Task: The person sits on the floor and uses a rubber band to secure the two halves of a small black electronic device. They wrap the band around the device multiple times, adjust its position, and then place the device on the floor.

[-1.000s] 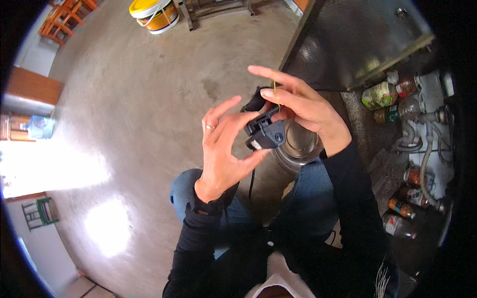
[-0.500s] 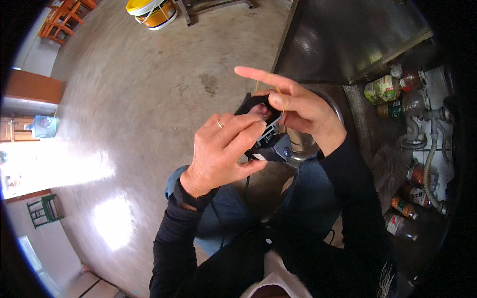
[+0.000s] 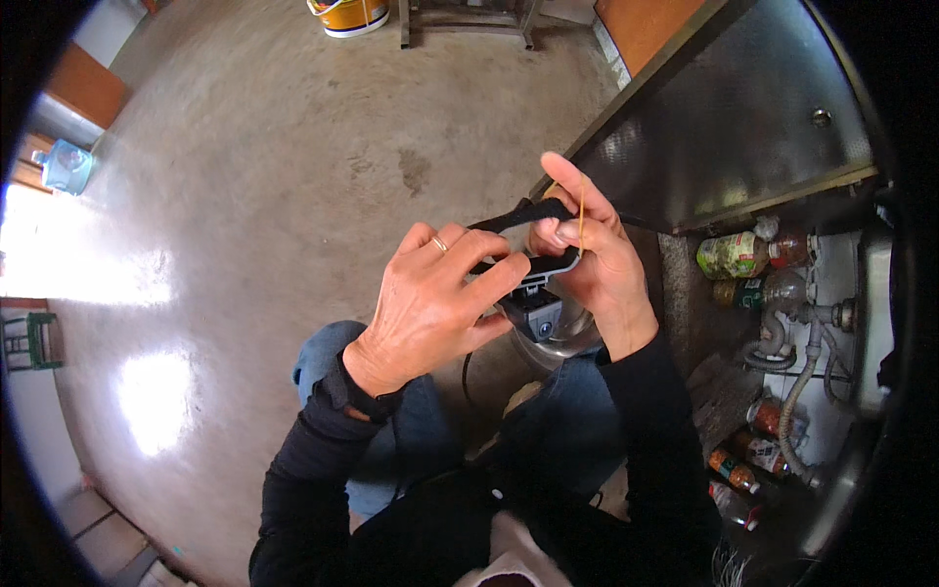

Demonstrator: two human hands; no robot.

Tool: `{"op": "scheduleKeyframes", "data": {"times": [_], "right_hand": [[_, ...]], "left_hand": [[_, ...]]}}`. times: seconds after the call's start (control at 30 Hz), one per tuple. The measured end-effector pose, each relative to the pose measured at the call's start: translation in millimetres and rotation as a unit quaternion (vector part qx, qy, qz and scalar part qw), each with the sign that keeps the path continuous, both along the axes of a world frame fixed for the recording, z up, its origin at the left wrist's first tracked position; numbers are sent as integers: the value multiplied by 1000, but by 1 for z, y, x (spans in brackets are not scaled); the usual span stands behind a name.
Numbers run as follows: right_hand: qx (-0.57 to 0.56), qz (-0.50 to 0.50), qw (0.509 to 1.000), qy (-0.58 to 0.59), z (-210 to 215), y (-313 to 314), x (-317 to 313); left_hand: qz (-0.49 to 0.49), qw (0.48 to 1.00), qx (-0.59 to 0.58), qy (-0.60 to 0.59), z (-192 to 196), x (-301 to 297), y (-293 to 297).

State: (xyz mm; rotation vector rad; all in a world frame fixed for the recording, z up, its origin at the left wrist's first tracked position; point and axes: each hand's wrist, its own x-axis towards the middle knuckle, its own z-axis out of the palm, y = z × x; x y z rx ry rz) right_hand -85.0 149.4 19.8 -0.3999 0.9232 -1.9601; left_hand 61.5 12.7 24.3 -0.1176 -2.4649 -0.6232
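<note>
In front of my knees I hold a black strap [image 3: 523, 216] bent into a loop, with a small dark camera [image 3: 536, 319] hanging below it on a grey clip mount. My left hand [image 3: 421, 308], a ring on one finger, grips the strap's left side and the mount, its fingertips curled over the edge. On the other side, my right hand [image 3: 614, 279] is closed on the strap's right end. A thin yellow rubber band [image 3: 582, 210] is stretched over its index finger and thumb. Behind the camera a shiny metal bowl [image 3: 558, 358] partly shows; my hands hide the rest.
An open dark cabinet door [image 3: 724, 117] stands at the right. Beside it, several jars and bottles [image 3: 734, 256] and grey drain hoses [image 3: 810, 377] sit under a sink. A yellow bucket [image 3: 352, 18] is at the far side, a blue water jug [image 3: 68, 166] at the left.
My view has turned, so the room appears shifted. The strap loop has spread wider, and the camera has swung lower beneath it. Both hands keep their hold; the band remains on my right fingers.
</note>
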Motion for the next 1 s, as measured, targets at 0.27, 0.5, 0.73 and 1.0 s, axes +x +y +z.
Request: {"op": "scheduleKeyframes", "data": {"times": [0.27, 0.5, 0.73, 1.0], "right_hand": [[9, 9, 997, 76, 3, -2, 2], [23, 112, 973, 200, 4, 6, -18], [107, 55, 956, 267, 2, 8, -18], [124, 223, 938, 235, -45, -11, -1]], "left_hand": [[-96, 990, 95, 48, -7, 6, -6], [-154, 972, 156, 85, -7, 5, -10], [-223, 941, 253, -5, -2, 6, -3], [-264, 930, 256, 15, -1, 1, 7]]}}
